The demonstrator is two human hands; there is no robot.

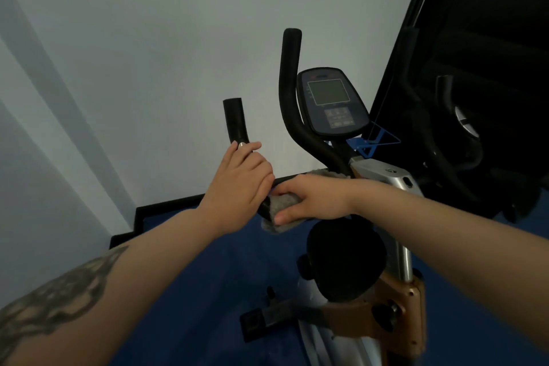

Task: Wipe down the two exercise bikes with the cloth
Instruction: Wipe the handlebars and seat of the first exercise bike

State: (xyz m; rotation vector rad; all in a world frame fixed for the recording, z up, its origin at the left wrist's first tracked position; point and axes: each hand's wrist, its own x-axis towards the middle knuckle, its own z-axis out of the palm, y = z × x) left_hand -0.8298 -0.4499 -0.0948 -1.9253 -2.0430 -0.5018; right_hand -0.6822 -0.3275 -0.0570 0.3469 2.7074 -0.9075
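A small home gym: exercise bike (pixel 341 187) on blue floor mat (pixel 214 291) beside plain wall (pixel 148 38).

Open room lies to the left of the exercise bike (pixel 383 246), in front of a bare pale wall (pixel 133 53). Two upright black handlebars (pixel 289 83) rise ahead, with a gap between them. The console (pixel 331 101) blocks the space just right of the taller bar. Farther right, a large dark machine (pixel 475 83) closes off that side. Below, the black saddle (pixel 344 258) sits over blue floor (pixel 208 291).
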